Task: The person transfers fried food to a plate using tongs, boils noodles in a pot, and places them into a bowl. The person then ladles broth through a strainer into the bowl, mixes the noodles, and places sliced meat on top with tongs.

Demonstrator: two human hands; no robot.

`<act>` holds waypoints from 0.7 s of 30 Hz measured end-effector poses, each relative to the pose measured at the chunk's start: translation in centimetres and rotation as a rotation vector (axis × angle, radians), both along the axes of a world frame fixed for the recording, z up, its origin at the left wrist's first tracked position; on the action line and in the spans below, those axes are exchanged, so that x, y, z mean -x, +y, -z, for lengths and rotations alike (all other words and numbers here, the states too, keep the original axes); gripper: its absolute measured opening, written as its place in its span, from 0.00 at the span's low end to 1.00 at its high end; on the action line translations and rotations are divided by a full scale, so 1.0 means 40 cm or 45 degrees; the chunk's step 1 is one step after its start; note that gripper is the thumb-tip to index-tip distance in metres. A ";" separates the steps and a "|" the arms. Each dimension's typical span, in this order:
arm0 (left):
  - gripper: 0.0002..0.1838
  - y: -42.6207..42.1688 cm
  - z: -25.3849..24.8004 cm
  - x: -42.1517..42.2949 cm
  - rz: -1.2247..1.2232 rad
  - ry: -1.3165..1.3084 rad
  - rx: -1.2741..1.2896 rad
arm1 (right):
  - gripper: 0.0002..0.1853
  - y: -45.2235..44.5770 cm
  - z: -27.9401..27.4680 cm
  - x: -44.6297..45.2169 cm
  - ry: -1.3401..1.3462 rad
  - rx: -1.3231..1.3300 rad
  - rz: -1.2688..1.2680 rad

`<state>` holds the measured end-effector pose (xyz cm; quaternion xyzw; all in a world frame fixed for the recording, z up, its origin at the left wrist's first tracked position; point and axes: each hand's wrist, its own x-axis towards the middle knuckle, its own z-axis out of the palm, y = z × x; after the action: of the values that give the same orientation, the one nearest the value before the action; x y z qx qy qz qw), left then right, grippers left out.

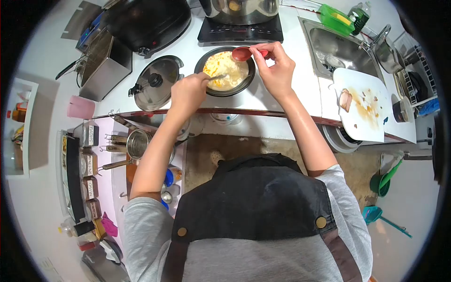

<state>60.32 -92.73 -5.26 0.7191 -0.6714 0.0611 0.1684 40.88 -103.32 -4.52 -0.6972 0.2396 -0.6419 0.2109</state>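
A dark round bowl (251, 79) stands on the white counter, filled with a pale creamy mixture (233, 81) with yellow-orange bits. My left hand (189, 93) is closed round a slim metal utensil (217, 77) whose far end reaches into the mixture; its tip is hidden, so its kind is unclear. Between the thumb and fingers of my right hand (277, 68) is a red spoon (241, 54), held over the bowl's far right rim. A glass lid with a black knob (155, 81) lies left of the bowl.
Behind the bowl, an induction cooker (240, 33) carries a steel pot (242, 11). A black cooker (145, 23) and a steel fryer (108, 63) stand at the left. To the right are the sink (324, 42) and a stained white cutting board (364, 122) at the counter edge.
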 end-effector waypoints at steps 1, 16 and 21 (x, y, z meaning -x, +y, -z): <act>0.08 -0.002 -0.004 -0.004 -0.022 0.025 0.006 | 0.06 0.002 0.000 0.000 0.012 0.001 0.015; 0.10 0.022 -0.432 -0.002 0.012 0.021 0.201 | 0.12 -0.003 -0.007 -0.046 0.182 -0.319 0.174; 0.12 0.020 -0.545 0.017 -0.057 -0.019 0.252 | 0.13 -0.024 0.007 -0.055 0.208 -0.336 0.204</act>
<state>59.66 -91.94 16.55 0.7134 -0.6470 0.1361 0.2323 43.06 -104.30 -4.78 -0.6921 0.3928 -0.5608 0.2285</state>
